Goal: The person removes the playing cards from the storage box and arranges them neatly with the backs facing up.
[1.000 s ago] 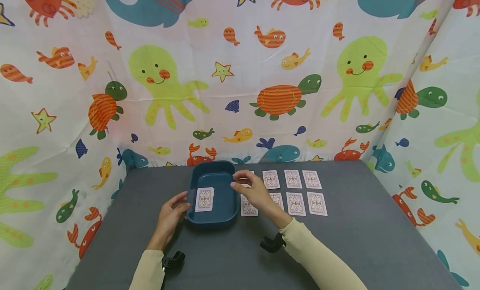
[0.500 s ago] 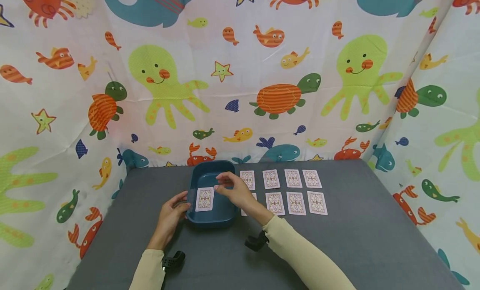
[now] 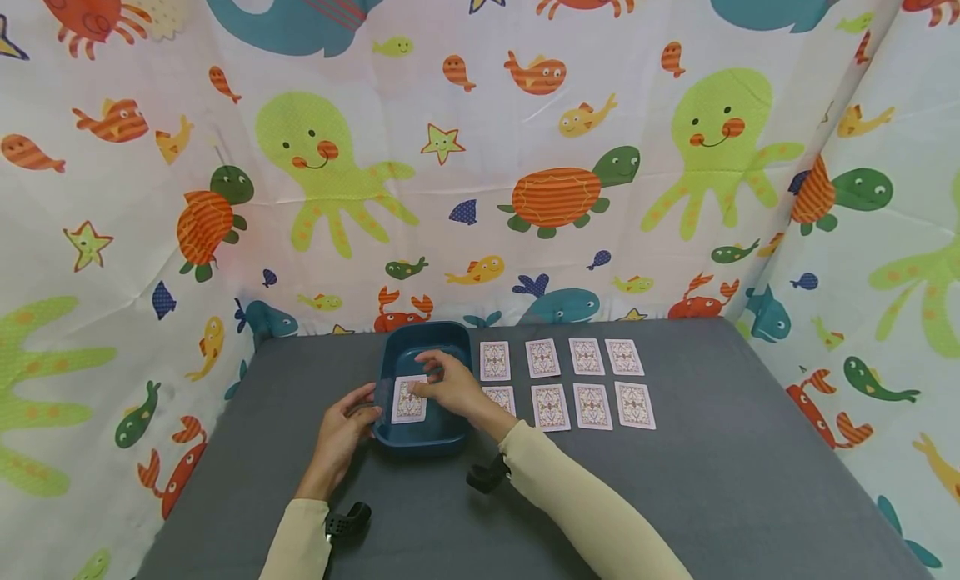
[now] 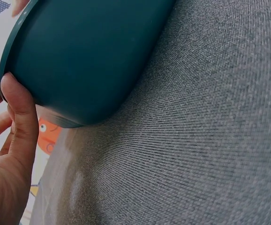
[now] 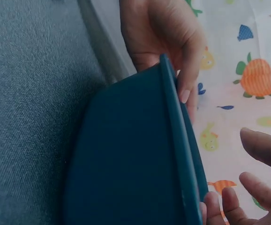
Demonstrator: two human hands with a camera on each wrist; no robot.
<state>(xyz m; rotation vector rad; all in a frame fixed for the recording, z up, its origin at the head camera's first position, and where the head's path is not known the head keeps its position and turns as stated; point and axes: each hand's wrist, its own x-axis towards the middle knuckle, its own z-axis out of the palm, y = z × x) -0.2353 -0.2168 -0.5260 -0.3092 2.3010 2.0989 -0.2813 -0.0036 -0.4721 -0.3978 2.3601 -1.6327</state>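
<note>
A dark teal plastic tray stands on the grey table. Inside it, toward the left, lies a small stack of playing cards, patterned backs up. My left hand grips the tray's left rim; in the left wrist view its thumb lies against the outer wall. My right hand is over the tray, its fingertips at the upper right of the stack and hiding part of it. In the right wrist view the right hand's fingers are spread apart, with no card visible between them.
Right of the tray, several face-down cards lie in two rows on the grey table. My right forearm hides nothing of the far row. A white curtain with sea animals hangs behind and at both sides.
My right hand has moved left and slightly down, from the tray's right rim to the card stack, uncovering the cards at the left of the rows. My left hand has stayed on the rim.
</note>
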